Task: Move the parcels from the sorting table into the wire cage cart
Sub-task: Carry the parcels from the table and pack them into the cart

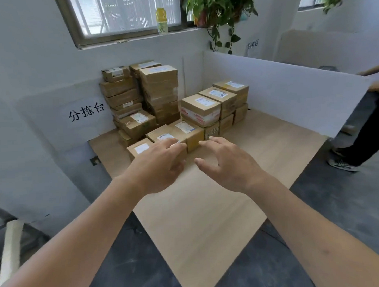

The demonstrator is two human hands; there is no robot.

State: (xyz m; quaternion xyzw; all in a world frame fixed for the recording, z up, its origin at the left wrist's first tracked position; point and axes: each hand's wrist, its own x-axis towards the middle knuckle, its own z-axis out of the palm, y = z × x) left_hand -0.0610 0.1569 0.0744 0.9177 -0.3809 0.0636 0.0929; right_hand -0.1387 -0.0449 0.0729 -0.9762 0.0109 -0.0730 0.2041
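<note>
Where parcels [175, 134] end, tabletop [208, 207] opens.

A single head-worn wide-angle view looks forward and steeply down from above the near edge of the pale wooden table [208, 207], whose top fills the frame's centre. Both bare forearms enter from the lower corners, close to the lens. The brown cardboard parcels [161, 105] sit at mid-distance above centre; the window [126, 14] curves across the upper left.
</note>
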